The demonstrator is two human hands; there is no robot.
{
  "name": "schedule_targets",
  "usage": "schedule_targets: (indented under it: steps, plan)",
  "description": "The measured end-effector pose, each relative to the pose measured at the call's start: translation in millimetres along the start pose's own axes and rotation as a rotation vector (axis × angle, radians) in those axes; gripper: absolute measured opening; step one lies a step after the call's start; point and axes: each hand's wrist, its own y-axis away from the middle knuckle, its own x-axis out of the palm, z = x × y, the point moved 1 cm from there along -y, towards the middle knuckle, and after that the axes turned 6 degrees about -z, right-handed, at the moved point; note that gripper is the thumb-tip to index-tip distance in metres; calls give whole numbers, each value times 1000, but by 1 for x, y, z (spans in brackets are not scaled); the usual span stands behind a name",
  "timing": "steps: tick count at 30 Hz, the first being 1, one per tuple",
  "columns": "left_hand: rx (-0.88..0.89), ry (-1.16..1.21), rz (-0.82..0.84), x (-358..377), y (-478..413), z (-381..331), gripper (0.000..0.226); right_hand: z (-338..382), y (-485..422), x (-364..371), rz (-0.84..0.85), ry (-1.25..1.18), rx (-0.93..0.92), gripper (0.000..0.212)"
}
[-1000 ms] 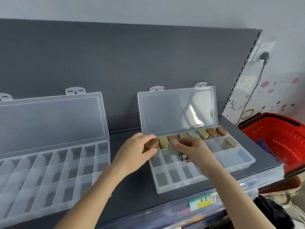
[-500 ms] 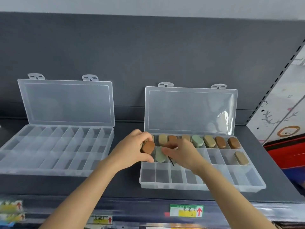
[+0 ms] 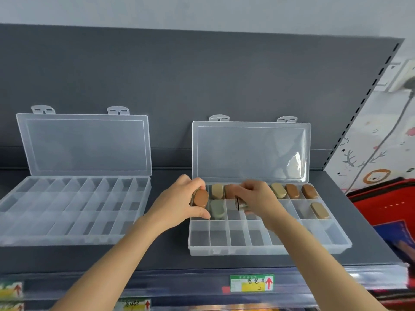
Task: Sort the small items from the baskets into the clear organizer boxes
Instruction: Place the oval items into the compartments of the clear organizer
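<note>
Two clear organizer boxes stand open on a dark shelf. The right box [image 3: 267, 250] holds several oval pieces, tan and brown, in its back row, a grey-green piece [image 3: 216, 209] in the middle row at left and a tan piece [image 3: 320, 210] at right. My left hand [image 3: 179, 203] grips a brown oval piece [image 3: 200, 198] over the box's left end. My right hand [image 3: 258, 198] holds a small dark-rimmed metallic item [image 3: 239, 202] above the middle row. The left box [image 3: 74, 239] has nothing in its compartments.
A red basket [image 3: 386, 205] sits at the right end of the shelf, beside a decorated wall panel with a cable. Both box lids lean back against the dark rear panel. Price labels [image 3: 251, 283] line the shelf's front edge.
The grey-green piece has left my right hand and lies in the middle row. My right hand has shifted right with the small metallic item. My left hand still grips the brown piece.
</note>
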Motion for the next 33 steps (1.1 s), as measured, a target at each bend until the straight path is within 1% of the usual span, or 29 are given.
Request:
schedule_targets:
  steps: [3,5,7,9,12,14,15,18,20,22,23,25,27,30,33]
  plan:
    - [13,-27,14,3,-3,-3,48,-5,5,-9,54,-163,109,29]
    - [24,-89,59,6,-3,-3,48,-7,10,-13,90,-227,136,29]
    - [12,-132,92,8,0,1,49,-8,14,-15,126,-250,127,24]
    - [-7,-166,114,9,2,6,51,-8,17,-14,126,-173,87,13]
    - [-16,-161,136,9,4,10,57,-12,14,-13,40,55,-3,6]
    - [-20,-96,120,8,5,10,62,-13,13,-14,3,144,-65,9]
    - [-29,-51,89,7,4,9,59,-13,13,-15,-1,166,-89,12]
    - [-56,82,-86,-1,3,3,38,-10,15,-20,7,206,-122,20]
    - [-133,240,-174,-4,0,-1,23,-10,16,-25,5,223,-147,23]
    - [-209,387,-137,-5,-3,-6,15,-11,16,-31,-5,251,-165,27]
    - [-216,415,-88,-5,-5,-9,16,-12,15,-33,-15,271,-175,30]
    - [-183,434,2,-3,-9,-17,24,-14,13,-37,-45,314,-204,36]
    - [-112,402,37,1,-13,-26,35,-17,13,-40,-68,334,-225,38]
    - [3,345,-10,13,-16,-39,46,-22,14,-45,-87,332,-243,37]
    - [54,333,-32,24,-21,-51,50,-26,17,-52,-98,357,-277,35]
